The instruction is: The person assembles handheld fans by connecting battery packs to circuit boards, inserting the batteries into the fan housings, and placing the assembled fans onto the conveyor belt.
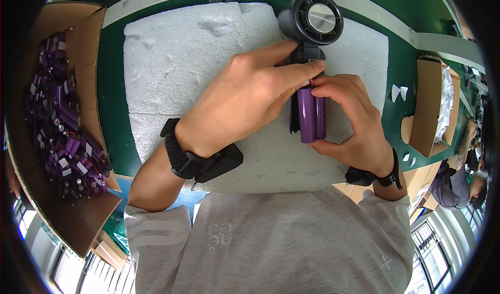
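Here I am over the white foam pad (166, 64), with the purple battery pack (308, 117) lying lengthwise along the black handle casing (295, 118), just below the round head of the handheld fan (321, 19). My left hand (247, 88) grips the fan at its neck, thumb laid across the top of the handle; whether those fingertips also pinch the red wire (312, 82), I can't tell, as my own fingers hide it. My right hand (357, 109) has the pack grasped, index finger near its upper end, thumb by its lower one. Careful here: I'd say the wire is the weak spot, so it wants slack and no pinching under the pack's edge. Steady the neck with the left, square the pack to the casing, press evenly along its length rather than at one end. Force would be wrong; if it resists, check the wire first.
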`<state>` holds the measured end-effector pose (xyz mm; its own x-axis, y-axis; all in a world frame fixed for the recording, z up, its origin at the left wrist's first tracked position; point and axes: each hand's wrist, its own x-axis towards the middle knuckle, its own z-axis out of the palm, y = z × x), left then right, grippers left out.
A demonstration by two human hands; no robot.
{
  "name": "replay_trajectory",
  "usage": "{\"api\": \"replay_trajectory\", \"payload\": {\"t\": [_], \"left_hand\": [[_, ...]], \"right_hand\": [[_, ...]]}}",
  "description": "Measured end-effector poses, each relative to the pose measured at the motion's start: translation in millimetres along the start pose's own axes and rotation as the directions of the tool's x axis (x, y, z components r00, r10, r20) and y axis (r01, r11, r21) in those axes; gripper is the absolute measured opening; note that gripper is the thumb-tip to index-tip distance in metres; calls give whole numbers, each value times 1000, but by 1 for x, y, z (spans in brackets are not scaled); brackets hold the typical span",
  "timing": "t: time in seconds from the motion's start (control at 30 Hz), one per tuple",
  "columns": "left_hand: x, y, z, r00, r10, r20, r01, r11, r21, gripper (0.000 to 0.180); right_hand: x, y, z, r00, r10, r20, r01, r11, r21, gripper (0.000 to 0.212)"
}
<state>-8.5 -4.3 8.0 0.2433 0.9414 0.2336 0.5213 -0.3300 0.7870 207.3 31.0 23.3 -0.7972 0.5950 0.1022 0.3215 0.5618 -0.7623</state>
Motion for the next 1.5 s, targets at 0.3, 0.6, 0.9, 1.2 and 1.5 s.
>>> {"api": "replay_trajectory", "payload": {"t": [0.3, 0.6, 0.9, 1.2, 1.5], "left_hand": [[-1, -4, 3, 996, 74, -52, -72, 997, 26, 44], [-1, -5, 2, 996, 64, -53, -65, 998, -15, 41], [3, -8, 4, 994, 73, -87, -76, 997, -23, 31], [2, -11, 5, 994, 35, -104, -45, 995, -93, 31], [6, -7, 2, 998, -37, -49, 33, 996, -86, 34]], "right_hand": [[-8, -16, 10, 996, 32, -79, -42, 991, -128, 60], [-6, -9, 12, 991, -63, -115, 42, 983, -181, 43], [-8, -6, 20, 983, -38, -179, 18, 994, -110, 39], [-9, -4, 16, 987, -56, -149, 44, 995, -87, 41], [-6, 2, 18, 987, -41, -157, 38, 999, -26, 47]]}}
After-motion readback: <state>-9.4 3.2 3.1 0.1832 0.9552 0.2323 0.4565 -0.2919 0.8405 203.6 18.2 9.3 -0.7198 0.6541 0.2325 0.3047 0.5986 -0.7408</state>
